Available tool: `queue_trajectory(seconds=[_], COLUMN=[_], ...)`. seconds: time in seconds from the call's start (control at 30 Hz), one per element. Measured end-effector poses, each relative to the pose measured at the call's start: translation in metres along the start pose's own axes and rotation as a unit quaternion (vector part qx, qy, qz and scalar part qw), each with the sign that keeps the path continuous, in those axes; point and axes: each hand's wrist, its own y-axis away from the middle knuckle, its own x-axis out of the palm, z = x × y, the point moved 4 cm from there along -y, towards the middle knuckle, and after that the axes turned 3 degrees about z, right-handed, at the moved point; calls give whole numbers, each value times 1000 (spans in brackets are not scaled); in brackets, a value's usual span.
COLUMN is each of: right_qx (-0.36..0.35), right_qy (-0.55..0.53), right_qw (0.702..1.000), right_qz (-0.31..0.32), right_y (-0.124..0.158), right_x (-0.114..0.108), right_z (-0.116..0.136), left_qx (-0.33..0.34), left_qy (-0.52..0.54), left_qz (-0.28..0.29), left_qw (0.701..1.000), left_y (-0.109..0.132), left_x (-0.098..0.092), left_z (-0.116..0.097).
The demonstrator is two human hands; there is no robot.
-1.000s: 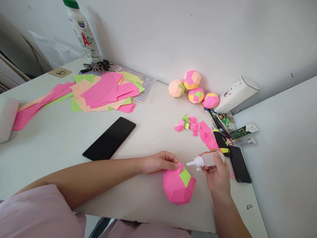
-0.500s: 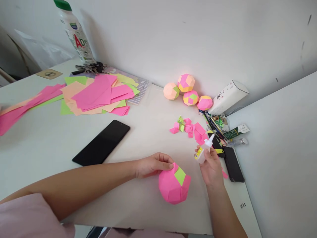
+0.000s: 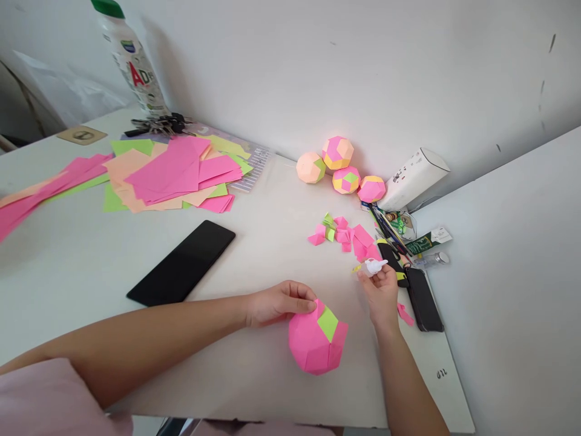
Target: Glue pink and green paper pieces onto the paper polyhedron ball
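Note:
My left hand (image 3: 284,304) pinches the upper edge of a faceted pink paper ball (image 3: 313,348), which has one light-green face near its top. To the right, my right hand (image 3: 380,293) is closed around a small white glue bottle (image 3: 371,267), its pale nozzle pointing right and a yellow part showing at the left end. Just beyond that hand lie folded pink and green paper pieces (image 3: 342,233). Several finished paper balls (image 3: 346,180) in pink, peach, yellow and green rest against the wall.
A black tablet-like slab (image 3: 184,263) lies left of the ball. Behind it spreads a pile of coloured paper sheets (image 3: 167,172), with keys (image 3: 163,124) and a white bottle (image 3: 136,66) further back. On the right are a black phone (image 3: 424,300), scissors (image 3: 389,257) and a white box (image 3: 413,178).
My right hand has turned the glue bottle from tilted upward to nearly level, its nozzle now pointing right. My left hand keeps its hold on the paper ball. The view has shifted slightly.

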Motion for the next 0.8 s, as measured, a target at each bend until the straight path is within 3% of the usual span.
queue_trajectory(seconds=[0.23, 0.3, 0.4, 0.47, 0.53, 0.6, 0.7, 0.8], right_qx=[-14, -81, -254, -313, -264, -133, 80, 183], right_qy=[26, 53, 68, 63, 67, 84, 76, 58], right_qw=[999, 993, 954, 938, 961, 980, 938, 897], right_qz=[-25, -70, -145, -133, -41, 122, 329, 397], right_y=[6, 13, 34, 47, 52, 53, 58, 60], right_x=[-1, -3, -7, -7, 0, 15, 34, 39], right_z=[12, 24, 48, 60, 63, 57, 44, 37], left_qx=[2, 4, 4, 3, 4, 8, 16, 20], left_qy=[-3, -4, -9, -12, -13, -12, -8, 2], left_qz=[0, -1, -2, -1, 1, 2, 0, -9], left_qw=[1000, 1000, 1000, 1000, 1000, 1000, 1000, 1000], left_y=[-1, -1, -1, -1, -1, -1, -1, -1], left_x=[-1, 1, 1, 1, 1, 1, 0, 0], left_z=[0, -1, -2, -1, -1, -1, -1, -1])
